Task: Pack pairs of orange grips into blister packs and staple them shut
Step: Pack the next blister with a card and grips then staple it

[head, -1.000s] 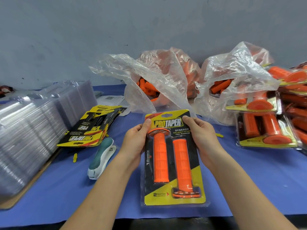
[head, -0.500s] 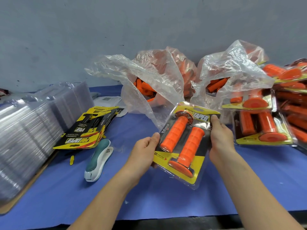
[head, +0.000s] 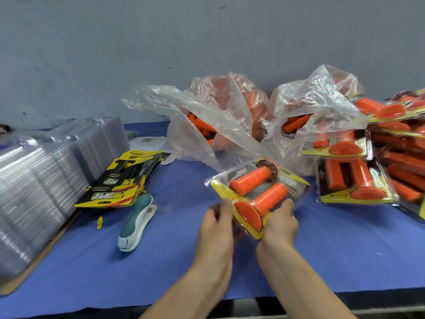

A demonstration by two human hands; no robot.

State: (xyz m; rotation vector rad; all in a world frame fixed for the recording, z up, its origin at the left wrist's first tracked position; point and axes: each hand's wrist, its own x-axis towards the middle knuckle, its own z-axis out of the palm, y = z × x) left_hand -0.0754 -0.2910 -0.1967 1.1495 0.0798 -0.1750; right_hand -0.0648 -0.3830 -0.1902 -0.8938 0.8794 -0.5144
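A clear blister pack (head: pixel 257 192) with a yellow and black card holds two orange grips. It is tilted, its top end pointing away to the right, raised above the blue table. My left hand (head: pixel 217 223) grips its near left edge. My right hand (head: pixel 279 221) grips its near right corner beside the flanged grip end. A teal and white stapler (head: pixel 136 222) lies on the table left of my hands.
Clear empty blister shells (head: pixel 39 180) are stacked at the left. Printed yellow cards (head: pixel 122 180) lie beside them. Two plastic bags of loose orange grips (head: pixel 230 118) sit at the back. Packed blister packs (head: pixel 358 180) are piled at the right.
The pack was lying flat under both hands; it has been lifted and turned so its top points away to the right. Both hands shifted from its top end to its near end.
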